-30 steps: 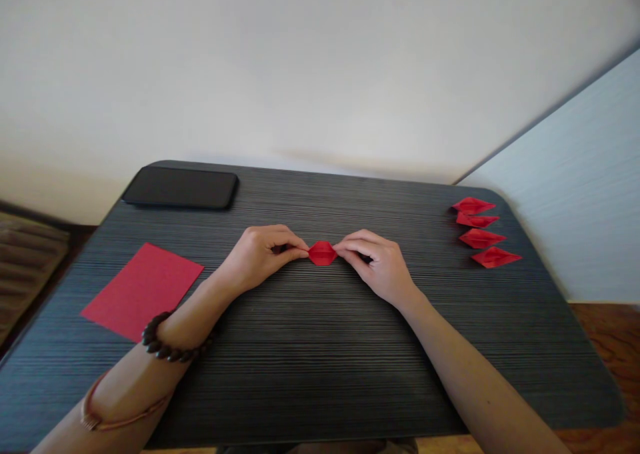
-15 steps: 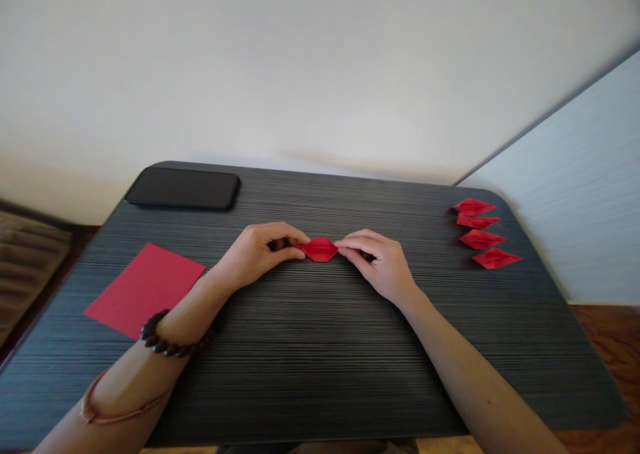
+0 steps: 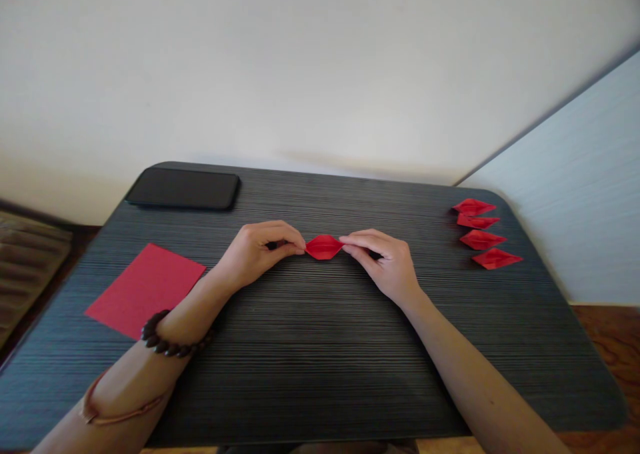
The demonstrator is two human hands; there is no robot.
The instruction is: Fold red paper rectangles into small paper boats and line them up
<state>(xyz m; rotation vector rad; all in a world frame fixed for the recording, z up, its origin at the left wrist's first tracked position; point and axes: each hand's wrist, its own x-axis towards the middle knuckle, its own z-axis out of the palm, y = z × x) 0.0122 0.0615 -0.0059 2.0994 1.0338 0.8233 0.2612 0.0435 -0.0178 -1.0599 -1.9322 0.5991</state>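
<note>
Between my two hands is a small red folded paper boat (image 3: 324, 247), pointed at both ends with a slit along its middle. My left hand (image 3: 265, 251) pinches its left tip between thumb and fingers. The right tip is pinched the same way by my right hand (image 3: 383, 257). Both tips are partly hidden by the fingertips. Under my left forearm, partly covered by it, lies a stack or sheet of flat red paper (image 3: 143, 291).
Several similar red paper boats (image 3: 483, 240) lie in a column at the right of the dark table (image 3: 310, 374). A black phone (image 3: 184, 189) rests at the far left corner. A pale wall (image 3: 320, 74) rises behind the table's back edge.
My right hand has shifted slightly to the right, and the paper boat is stretched a little wider, its middle opened somewhat. The left hand has barely moved.
</note>
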